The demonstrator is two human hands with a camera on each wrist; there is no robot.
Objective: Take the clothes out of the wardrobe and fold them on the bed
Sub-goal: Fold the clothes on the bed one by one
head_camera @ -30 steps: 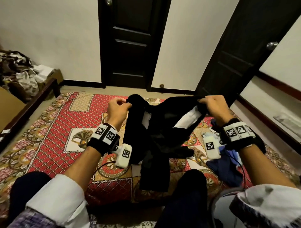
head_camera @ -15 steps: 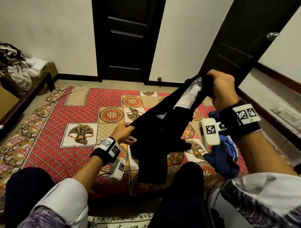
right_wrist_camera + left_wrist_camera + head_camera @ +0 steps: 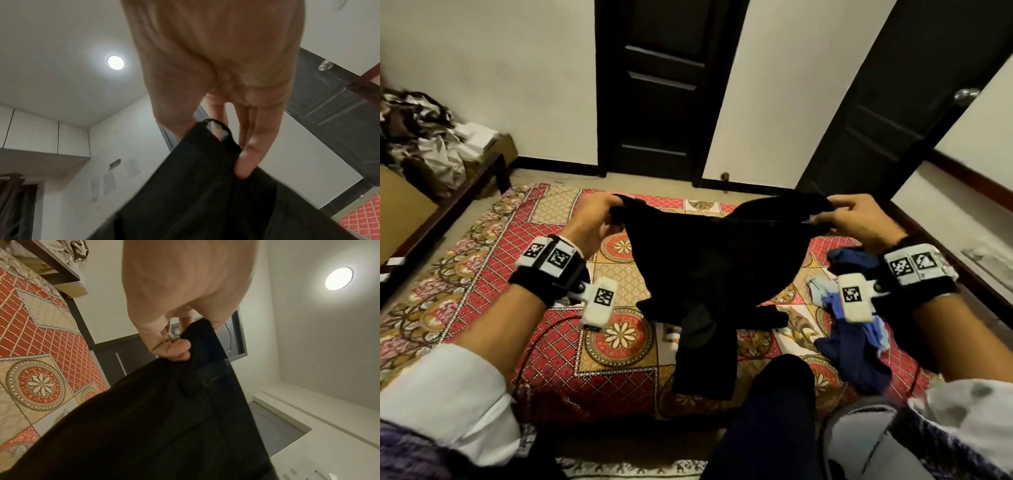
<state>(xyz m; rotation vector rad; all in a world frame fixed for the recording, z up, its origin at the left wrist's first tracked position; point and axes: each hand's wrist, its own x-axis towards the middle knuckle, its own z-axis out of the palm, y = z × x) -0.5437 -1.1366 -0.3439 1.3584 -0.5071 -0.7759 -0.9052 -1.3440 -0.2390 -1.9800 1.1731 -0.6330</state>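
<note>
A pair of black trousers (image 3: 715, 267) hangs stretched wide by its waistband above the bed (image 3: 482, 274), which wears a red and gold patterned cover. My left hand (image 3: 595, 219) pinches the band's left end; the left wrist view shows thumb and fingers curled over the black cloth (image 3: 185, 402). My right hand (image 3: 856, 219) pinches the right end, where a belt loop (image 3: 218, 129) sticks up beside my fingers (image 3: 251, 155). The legs droop in a bunch onto the cover near my knee.
A crumpled blue garment (image 3: 859, 346) lies on the bed at the right, under my right wrist. A cluttered bench (image 3: 431, 150) stands at the far left. Two dark doors (image 3: 661, 89) face me, the right one (image 3: 900, 102) ajar. My knee (image 3: 780, 404) is at the front.
My left hand rose from the bed and moved left; my right hand came down. The trousers, earlier hanging slanted from the right hand, are now spread level between both hands.
</note>
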